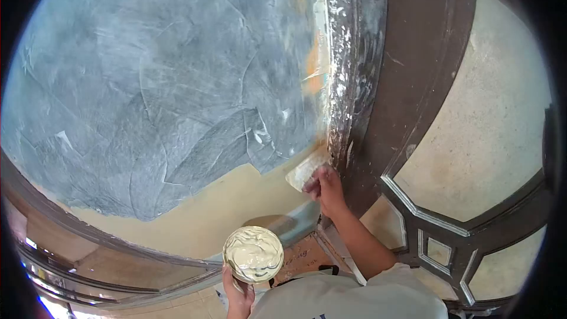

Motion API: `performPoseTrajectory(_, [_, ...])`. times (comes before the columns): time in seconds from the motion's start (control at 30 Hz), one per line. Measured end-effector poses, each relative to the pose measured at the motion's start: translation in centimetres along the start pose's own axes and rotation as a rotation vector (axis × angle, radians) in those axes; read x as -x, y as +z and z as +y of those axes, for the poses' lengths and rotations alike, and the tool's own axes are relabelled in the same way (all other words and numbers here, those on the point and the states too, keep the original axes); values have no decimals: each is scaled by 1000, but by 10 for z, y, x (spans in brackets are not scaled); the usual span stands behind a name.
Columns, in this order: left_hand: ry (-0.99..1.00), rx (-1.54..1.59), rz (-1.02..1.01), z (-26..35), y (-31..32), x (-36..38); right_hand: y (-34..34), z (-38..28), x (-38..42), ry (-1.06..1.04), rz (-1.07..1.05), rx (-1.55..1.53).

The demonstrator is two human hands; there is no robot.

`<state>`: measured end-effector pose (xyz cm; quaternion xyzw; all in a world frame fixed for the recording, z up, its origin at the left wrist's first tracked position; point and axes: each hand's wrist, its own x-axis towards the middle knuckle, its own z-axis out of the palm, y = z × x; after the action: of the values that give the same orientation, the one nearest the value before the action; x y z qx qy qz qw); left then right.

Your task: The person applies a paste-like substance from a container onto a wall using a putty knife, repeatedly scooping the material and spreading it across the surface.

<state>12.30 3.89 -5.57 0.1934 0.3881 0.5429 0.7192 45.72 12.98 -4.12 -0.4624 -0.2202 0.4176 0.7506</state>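
My left hand (237, 298) grips a round tub (226, 261) from below, near the bottom of the view. Cream-coloured putty (254, 253) fills it, with a swirled, uneven surface. My right hand (328, 190) is closed around a putty knife (304, 171) with a broad, pale, smeared blade. The blade is at the wall, beside the dark vertical trim. Grey skim coat (177, 82) with ridges and trowel marks covers most of the wall. Below it runs a beige strip of wall (248, 192).
A dark brown trim (413, 53), spattered white along its wall side, stands to the right. Beyond it are pale panels (478, 118) with dark frames and silvery mouldings (422, 210). A curved dark ledge (118, 242) borders the wall's lower left. My shirt (348, 298) shows below.
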Motion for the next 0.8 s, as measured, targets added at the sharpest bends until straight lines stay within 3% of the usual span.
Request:
performPoseTrajectory(0.07, [14,-5,-34,-1,0,-1,7,-14,-4,-23,-89,19])
performPoseTrajectory(0.3, [39,-29,-56,5,13,6,-13,21,-2,76,-1,-74])
performPoseTrajectory(0.5, [37,-62,11,8,11,8,2,-14,2,-47,-72,66])
performPoseTrajectory(0.7, [22,-114,-37,14,20,13,-18,29,6,104,11,-18])
performPoseTrajectory(0.8, [25,-102,-7,14,18,12,-18,29,9,66,-37,-61])
